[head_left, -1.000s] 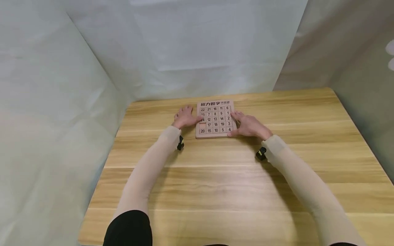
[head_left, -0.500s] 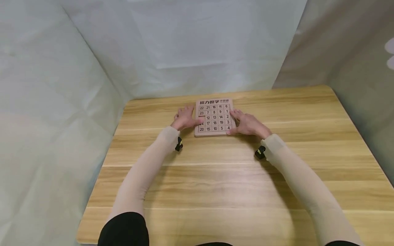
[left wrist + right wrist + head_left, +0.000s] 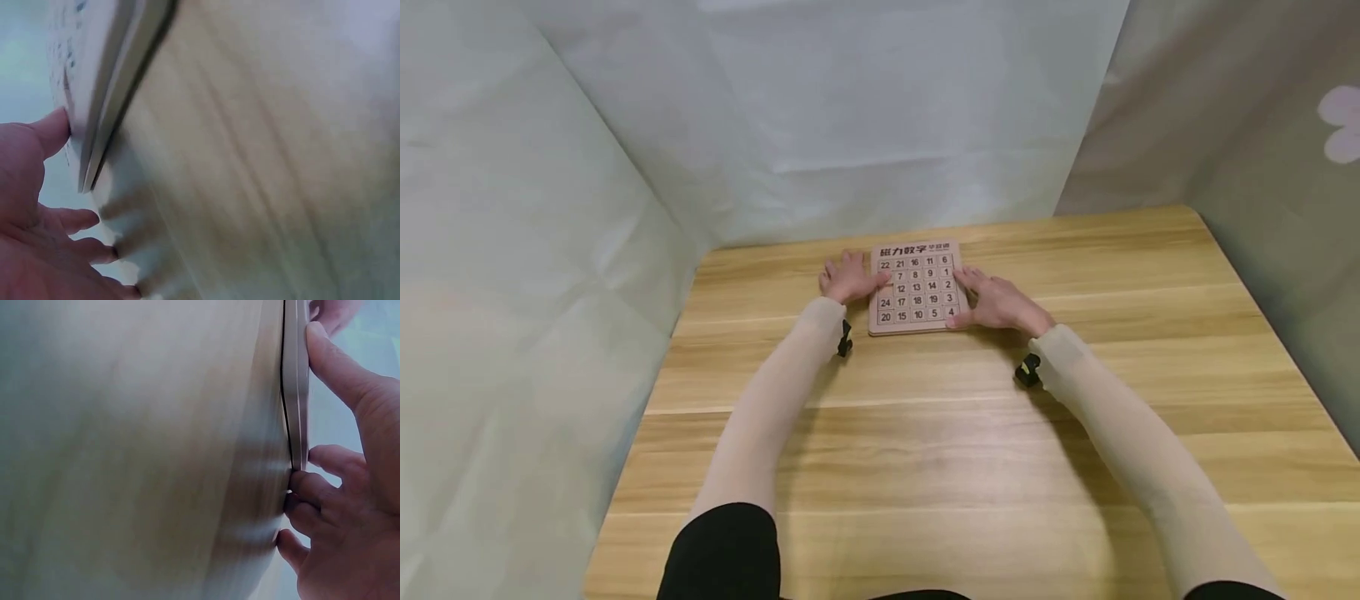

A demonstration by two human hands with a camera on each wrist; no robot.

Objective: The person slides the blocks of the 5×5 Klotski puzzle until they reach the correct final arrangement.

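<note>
A wooden sliding number puzzle board [image 3: 917, 288] lies flat at the far middle of the table [image 3: 925, 433]. My left hand [image 3: 847, 279] rests on the table beside the board's left edge. Its fingers are spread, and its thumb reaches onto the left column of tiles, just above tile 24 [image 3: 885, 302]. My right hand [image 3: 997, 302] lies against the board's right edge, with fingers along the side and the thumb at the near right corner. The left wrist view shows the left hand [image 3: 25, 200] next to the board's edge [image 3: 112, 94]. The right wrist view shows the right hand [image 3: 350, 519] touching the board's edge [image 3: 295, 394].
Pale fabric walls [image 3: 550, 208] close in the table on the left, back and right. Bare wooden tabletop stretches between the board and the near edge. Small black wrist cameras [image 3: 1027, 370] sit on both sleeved forearms.
Tile 24 has slid one cell toward me in the left column. The left thumb then moved back up to the cell above. The right hand has stayed on the board's right edge.
</note>
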